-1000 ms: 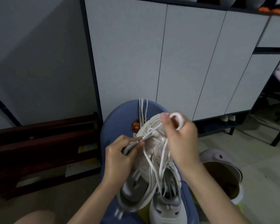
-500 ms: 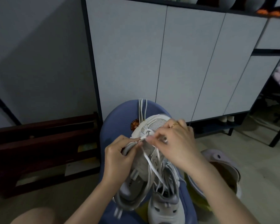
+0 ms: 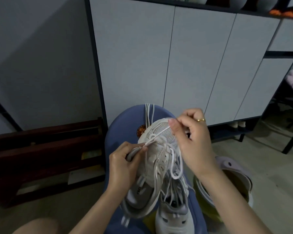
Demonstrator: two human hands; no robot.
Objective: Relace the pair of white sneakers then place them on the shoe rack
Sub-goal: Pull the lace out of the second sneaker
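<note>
Cabinet (image 3: 176,65) close ahead, dark rack (image 3: 46,154) left, bare floor (image 3: 264,152) right

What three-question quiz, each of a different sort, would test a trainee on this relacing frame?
1. True or false: the right hand pinches a white lace above the toe of the held sneaker.
2. Which hand wears a gold ring? A left, B right, C neither.
3. Fill in: the second sneaker lies on the blue ____.

Key: 1 true. 2 B. 3 chair; the left hand steadies the held sneaker at its side, its grip pinching the lace by an eyelet.
</note>
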